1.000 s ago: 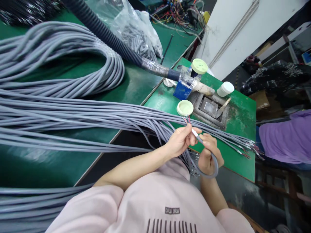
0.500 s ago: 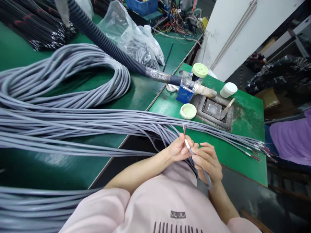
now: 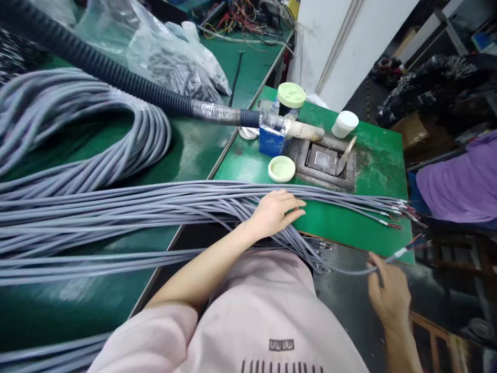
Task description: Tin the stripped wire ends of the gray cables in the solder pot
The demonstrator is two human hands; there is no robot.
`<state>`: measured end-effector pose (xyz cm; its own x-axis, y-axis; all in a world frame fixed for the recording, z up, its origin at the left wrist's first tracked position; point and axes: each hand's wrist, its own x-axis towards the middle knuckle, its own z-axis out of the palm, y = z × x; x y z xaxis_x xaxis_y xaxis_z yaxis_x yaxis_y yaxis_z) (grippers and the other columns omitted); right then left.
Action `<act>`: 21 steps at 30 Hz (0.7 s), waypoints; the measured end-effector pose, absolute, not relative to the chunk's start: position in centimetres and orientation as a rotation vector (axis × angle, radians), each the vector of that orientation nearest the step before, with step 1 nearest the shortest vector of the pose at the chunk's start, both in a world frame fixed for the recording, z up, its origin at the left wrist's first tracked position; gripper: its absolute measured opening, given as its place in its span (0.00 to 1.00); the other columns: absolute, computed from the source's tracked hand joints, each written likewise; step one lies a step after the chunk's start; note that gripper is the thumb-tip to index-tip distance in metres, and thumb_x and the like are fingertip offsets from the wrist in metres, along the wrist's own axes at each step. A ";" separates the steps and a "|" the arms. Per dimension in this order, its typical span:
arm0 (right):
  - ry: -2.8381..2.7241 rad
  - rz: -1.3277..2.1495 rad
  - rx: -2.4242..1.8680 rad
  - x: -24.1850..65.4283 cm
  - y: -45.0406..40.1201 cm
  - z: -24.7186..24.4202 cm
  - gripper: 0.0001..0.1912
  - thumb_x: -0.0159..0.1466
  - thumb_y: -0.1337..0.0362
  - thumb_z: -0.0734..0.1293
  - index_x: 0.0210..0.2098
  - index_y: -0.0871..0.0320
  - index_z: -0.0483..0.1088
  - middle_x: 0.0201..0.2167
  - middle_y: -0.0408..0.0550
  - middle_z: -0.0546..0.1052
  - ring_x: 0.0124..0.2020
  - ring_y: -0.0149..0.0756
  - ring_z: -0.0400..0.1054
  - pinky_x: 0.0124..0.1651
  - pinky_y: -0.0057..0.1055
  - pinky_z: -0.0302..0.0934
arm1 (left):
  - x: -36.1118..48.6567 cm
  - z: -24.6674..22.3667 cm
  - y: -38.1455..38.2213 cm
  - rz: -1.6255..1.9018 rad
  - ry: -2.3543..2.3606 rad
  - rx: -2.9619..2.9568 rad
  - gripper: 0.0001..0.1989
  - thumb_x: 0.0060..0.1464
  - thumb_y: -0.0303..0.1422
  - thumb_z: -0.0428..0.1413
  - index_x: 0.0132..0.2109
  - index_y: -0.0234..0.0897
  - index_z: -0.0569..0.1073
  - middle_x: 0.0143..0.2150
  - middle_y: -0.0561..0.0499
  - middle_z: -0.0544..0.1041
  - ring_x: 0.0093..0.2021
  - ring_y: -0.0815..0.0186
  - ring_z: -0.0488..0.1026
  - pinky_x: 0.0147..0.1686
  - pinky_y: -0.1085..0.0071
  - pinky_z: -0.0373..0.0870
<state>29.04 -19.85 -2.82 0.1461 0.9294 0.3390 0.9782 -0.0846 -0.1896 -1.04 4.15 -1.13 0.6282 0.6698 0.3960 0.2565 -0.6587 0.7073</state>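
Observation:
My left hand (image 3: 277,211) lies over the bundle of grey cables (image 3: 194,192), its fingers stretched toward the right and the thumb apart. Low on the right, past the front edge of the green board, my right hand (image 3: 391,292) pinches a single grey cable (image 3: 345,271) near its end. Beyond the fingers, that end carries a white sleeve (image 3: 400,252) and fans out into thin coloured wires, somewhat blurred. More cable ends (image 3: 324,248) hang between the board and my shirt. Other sleeved ends (image 3: 396,208) lie along the board's right side.
A soot-marked solder pot (image 3: 324,159) with a scraper (image 3: 345,155) is set into the green board (image 3: 382,155). Around it stand a pale green dish (image 3: 281,169), a white jar (image 3: 345,124) and a ribbed hose (image 3: 155,96). A person in a purple top (image 3: 462,176) is at the right.
My hands have parted. The right has carried the cable end down and to the right; the left has let go of it and moved onto the bundle. The view has shifted slightly.

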 end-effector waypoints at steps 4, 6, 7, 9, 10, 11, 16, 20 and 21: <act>-1.760 0.793 -2.330 27.6 -23.2 -3.6 0.26 0.68 0.58 0.58 0.64 0.58 0.60 0.28 0.47 0.79 0.27 0.41 0.73 0.34 0.36 0.66 | 0.9 -1.4 5.6 0.750 0.894 2.624 0.14 0.62 0.37 0.54 0.51 0.35 0.75 0.45 0.44 0.77 0.45 0.58 0.70 0.42 0.63 0.63; -1.641 1.061 -2.240 25.5 -22.5 -3.4 0.26 0.69 0.56 0.57 0.65 0.58 0.58 0.30 0.46 0.79 0.30 0.39 0.73 0.37 0.36 0.66 | 2.1 -1.7 6.2 0.663 0.967 2.721 0.13 0.60 0.36 0.56 0.49 0.35 0.75 0.43 0.44 0.76 0.45 0.56 0.69 0.41 0.62 0.62; -1.596 1.137 -2.157 24.4 -21.6 -3.3 0.25 0.69 0.56 0.58 0.64 0.57 0.60 0.32 0.47 0.79 0.33 0.39 0.74 0.40 0.36 0.66 | 2.7 -1.9 6.4 0.633 0.988 2.756 0.11 0.60 0.35 0.56 0.47 0.36 0.76 0.41 0.44 0.76 0.44 0.56 0.69 0.39 0.62 0.61; -1.503 1.263 -1.951 22.0 -19.2 -3.2 0.23 0.69 0.55 0.60 0.60 0.55 0.64 0.34 0.47 0.79 0.34 0.37 0.73 0.42 0.35 0.66 | 3.4 -2.1 6.8 0.630 0.998 2.795 0.09 0.60 0.34 0.55 0.43 0.37 0.77 0.38 0.45 0.76 0.43 0.56 0.69 0.36 0.62 0.60; -1.442 1.328 -1.835 20.9 -17.8 -3.3 0.21 0.68 0.55 0.61 0.59 0.55 0.65 0.35 0.47 0.79 0.34 0.36 0.73 0.41 0.34 0.66 | 3.6 -2.1 6.9 0.668 0.990 2.797 0.09 0.61 0.34 0.54 0.42 0.37 0.77 0.38 0.45 0.76 0.42 0.56 0.69 0.36 0.62 0.59; -1.363 1.371 -1.724 20.0 -16.2 -3.4 0.20 0.68 0.56 0.62 0.57 0.55 0.67 0.34 0.46 0.79 0.33 0.35 0.73 0.41 0.34 0.67 | 3.7 -1.9 6.9 0.729 0.975 2.784 0.09 0.62 0.34 0.53 0.42 0.37 0.77 0.37 0.46 0.76 0.41 0.57 0.69 0.36 0.62 0.59; -0.831 1.319 -1.221 19.4 -9.2 -2.3 0.28 0.65 0.52 0.65 0.61 0.54 0.59 0.41 0.52 0.80 0.34 0.37 0.75 0.36 0.35 0.69 | 2.6 0.5 4.8 1.093 0.801 2.566 0.10 0.63 0.34 0.52 0.45 0.35 0.76 0.38 0.47 0.77 0.37 0.63 0.70 0.37 0.67 0.64; -0.620 0.605 -1.032 22.2 -7.1 1.9 0.22 0.67 0.51 0.61 0.56 0.55 0.64 0.33 0.46 0.80 0.33 0.35 0.75 0.40 0.36 0.69 | 1.3 0.6 1.3 1.026 0.600 2.520 0.10 0.62 0.33 0.53 0.46 0.36 0.76 0.36 0.47 0.77 0.35 0.65 0.71 0.35 0.68 0.64; -0.649 0.465 -1.025 22.6 -7.3 2.8 0.19 0.68 0.53 0.60 0.54 0.55 0.65 0.26 0.42 0.78 0.27 0.33 0.72 0.37 0.35 0.69 | 1.0 0.2 0.6 0.941 0.555 2.514 0.10 0.63 0.33 0.53 0.45 0.35 0.76 0.35 0.47 0.77 0.34 0.65 0.70 0.34 0.68 0.64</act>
<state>22.61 -7.26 2.84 0.7235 0.6334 0.2745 -0.0563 0.4504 -0.8910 1.00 0.62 0.25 0.6948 0.4905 0.5260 0.2226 -0.8421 0.4913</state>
